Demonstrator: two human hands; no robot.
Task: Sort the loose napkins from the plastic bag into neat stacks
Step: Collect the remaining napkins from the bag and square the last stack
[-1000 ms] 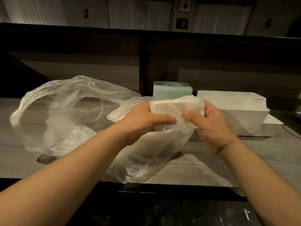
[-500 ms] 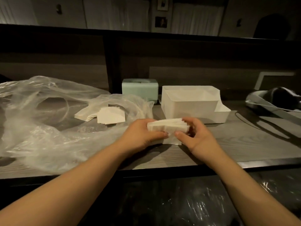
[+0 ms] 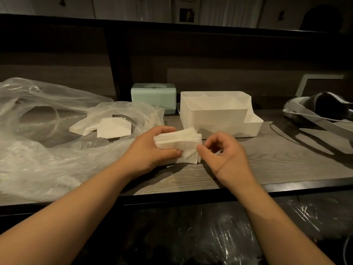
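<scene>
My left hand [image 3: 150,150] grips a thick bundle of white napkins [image 3: 181,144] low over the wooden counter, thumb in front and fingers over the top. My right hand [image 3: 223,153] sits just right of the bundle with fingers curled; its thumb tip touches the bundle's right edge. A crumpled clear plastic bag [image 3: 38,131] lies on the left of the counter. More loose napkins [image 3: 112,127] lie in a rough pile at the bag's mouth.
A white divided organiser tray [image 3: 214,115] stands behind the hands, a pale green tissue box [image 3: 152,94] to its left. A headset with a strap [image 3: 321,109] lies at the far right. The counter's dark front edge [image 3: 191,196] runs below the hands.
Both hands carried the napkin bundle out of the bag and down to the counter. The right hand has since loosened from the bundle and now only touches its right edge.
</scene>
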